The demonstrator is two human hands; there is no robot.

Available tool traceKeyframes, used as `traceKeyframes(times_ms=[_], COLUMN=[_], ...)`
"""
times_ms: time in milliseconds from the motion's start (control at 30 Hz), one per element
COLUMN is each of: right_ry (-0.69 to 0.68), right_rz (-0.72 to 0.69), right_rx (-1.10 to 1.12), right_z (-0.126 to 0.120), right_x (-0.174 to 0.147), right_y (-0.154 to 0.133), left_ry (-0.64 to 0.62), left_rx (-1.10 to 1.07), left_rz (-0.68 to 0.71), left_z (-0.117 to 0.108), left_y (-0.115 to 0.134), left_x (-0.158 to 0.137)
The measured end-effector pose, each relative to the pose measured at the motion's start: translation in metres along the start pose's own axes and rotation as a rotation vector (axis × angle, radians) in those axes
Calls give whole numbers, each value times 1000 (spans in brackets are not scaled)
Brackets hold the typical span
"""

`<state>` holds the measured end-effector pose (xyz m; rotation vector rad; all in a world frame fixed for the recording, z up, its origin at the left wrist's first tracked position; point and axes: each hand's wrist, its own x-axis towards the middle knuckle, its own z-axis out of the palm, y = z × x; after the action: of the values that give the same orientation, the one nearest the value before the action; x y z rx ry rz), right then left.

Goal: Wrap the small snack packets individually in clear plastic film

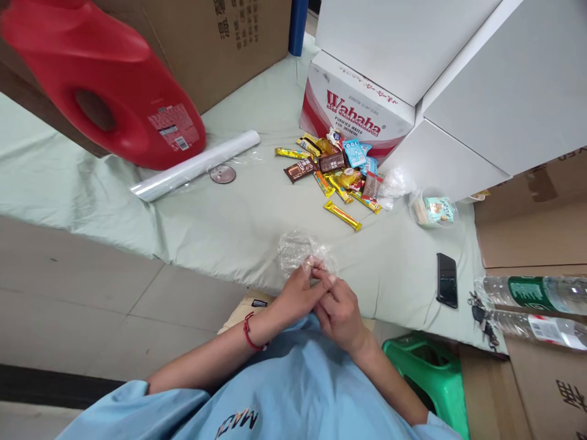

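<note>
A crumpled clear plastic bag (293,249) lies at the front edge of the cloth-covered table, just past my fingertips. My left hand (300,290), with a red cord bracelet on its wrist, is closed and pinches the near end of the bag. Fingers bent, my right hand (342,311) meets the left one at the same end of the plastic. Exactly how the fingertips grip is partly hidden. Beyond the bag is a heap of wrapped snacks (332,162), with one yellow snack stick (343,216) nearest to my hands.
At left stand a red jug (132,116) and a roll of plastic film (197,165) beside a brown disc (222,174). A Wahaba carton (358,110) stands behind the snacks. To the right are a plastic tub (419,211), a phone (447,280), bottles (532,293) and a green stool (440,379).
</note>
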<state>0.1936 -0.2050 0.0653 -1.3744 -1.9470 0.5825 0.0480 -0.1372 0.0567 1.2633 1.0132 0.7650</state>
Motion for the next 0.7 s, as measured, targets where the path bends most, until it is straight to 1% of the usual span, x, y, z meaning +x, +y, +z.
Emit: traceKeyframes(times_ms=[33,67,100,133,200,233,267,300,367,400,433,467,533,600,667,700], right_ry=[-22,-14,24,90,254,311,330,304,185,151,158,212,414,604,707,718], right_rz=[12,47,96,154,263,302,331,357,408,434,457,477,498,506,530,551], right_rx=[39,81,119,143,151,151,163,193,290,330,356,368,367,368,356,340], right_z=[0,-2,-5,-9,-16,-19,-22,-25,-30,-33,-36,-40,-47,-52,-53,-52], right_x=[1,1,2,3,8,13,18,25,37,42,45,47,46,39,27,19], right_y=[0,0,1,4,11,15,21,27,38,44,49,53,60,65,71,73], left_ry=[22,37,39,30,-12,-38,-60,-76,-74,-52,-9,52,198,334,421,433], left_rx=[-4,-9,-1,27,133,199,255,291,311,307,295,279,233,161,79,51], left_rz=[-23,-38,-36,-15,74,127,176,216,267,284,296,300,284,233,147,96], left_z=[0,-2,-4,-6,-9,-9,-10,-10,-11,-13,-17,-22,-35,-49,-61,-67], left_y=[-4,-7,-8,-9,-7,-6,-4,-2,1,3,6,8,12,12,4,-3], left_x=[1,2,3,3,4,4,4,5,8,10,13,15,18,15,7,0])
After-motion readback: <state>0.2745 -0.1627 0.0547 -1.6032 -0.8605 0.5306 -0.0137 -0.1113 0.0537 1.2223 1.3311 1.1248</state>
